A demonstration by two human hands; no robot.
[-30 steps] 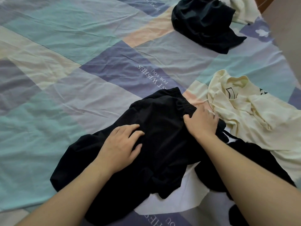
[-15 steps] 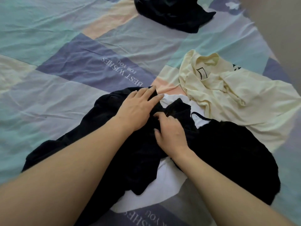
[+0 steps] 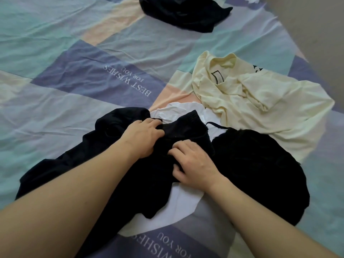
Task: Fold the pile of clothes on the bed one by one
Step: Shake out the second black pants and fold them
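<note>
A crumpled black garment [image 3: 104, 161] lies spread across the near middle of the bed. My left hand [image 3: 143, 136] grips its ribbed waistband near the top, fingers curled into the cloth. My right hand [image 3: 193, 164] pinches a fold of the same garment just below and to the right. A white garment [image 3: 178, 110] shows underneath. A second black piece [image 3: 260, 164] lies to the right, and a cream T-shirt [image 3: 260, 97] lies rumpled beyond it.
Another black bundle [image 3: 186, 13] sits at the far side of the patchwork bedsheet [image 3: 65, 58]. The bed's right edge and the floor [image 3: 316, 30] run along the upper right.
My left hand's fingers have curled from flat into a grip on the waistband. My right hand shifted slightly down and right, gathering cloth. More white garment is uncovered.
</note>
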